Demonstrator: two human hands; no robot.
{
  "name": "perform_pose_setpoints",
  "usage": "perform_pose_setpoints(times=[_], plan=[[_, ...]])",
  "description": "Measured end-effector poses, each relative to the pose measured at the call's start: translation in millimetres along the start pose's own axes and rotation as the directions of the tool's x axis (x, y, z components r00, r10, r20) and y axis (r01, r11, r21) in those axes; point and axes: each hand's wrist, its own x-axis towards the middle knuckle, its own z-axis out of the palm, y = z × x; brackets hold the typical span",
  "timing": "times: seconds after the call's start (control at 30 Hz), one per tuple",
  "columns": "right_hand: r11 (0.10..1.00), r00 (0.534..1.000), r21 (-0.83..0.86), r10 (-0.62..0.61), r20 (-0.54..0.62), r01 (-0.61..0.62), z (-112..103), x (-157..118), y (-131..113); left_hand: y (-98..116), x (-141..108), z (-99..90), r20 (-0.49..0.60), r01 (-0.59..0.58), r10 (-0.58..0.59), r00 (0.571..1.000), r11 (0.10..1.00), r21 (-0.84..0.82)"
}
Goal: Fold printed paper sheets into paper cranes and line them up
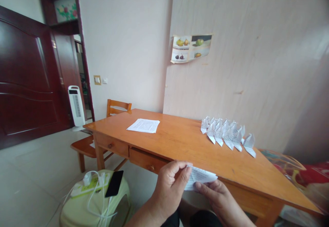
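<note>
A folded piece of printed paper [202,176] is held between both hands, just in front of the wooden table's near edge. My left hand [171,183] pinches its left end between thumb and fingers. At the lower right of the paper, my right hand [214,193] grips it with the thumb on top. On the table [174,134], a stack of printed sheets [144,125] lies toward the left. Several folded paper figures [224,132] stand in rows at the back right, with one [249,144] at the right end.
A pale green stool [77,208] at the lower left bears a power strip [83,190], white cables and a black phone [114,183]. One table drawer [147,162] is slightly open. A wooden chair [118,106] stands behind the table's left end.
</note>
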Motion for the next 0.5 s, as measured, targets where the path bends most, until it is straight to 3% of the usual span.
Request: perform_pose_setpoints(times=[0.23,0.5], plan=[[1.0,1.0,-0.001,-0.01,0.015,0.01,4.1,-0.2,-5.5,-9.3,-0.1,-3.0,0.037,0.128,-0.124,0.992,0.983,-0.135],[0.996,0.998,-0.071,-0.06,0.009,0.06,10.7,1.9,-10.1,-33.2,4.9,-1.4,-0.066,0.222,-0.27,0.961,0.887,-0.405]])
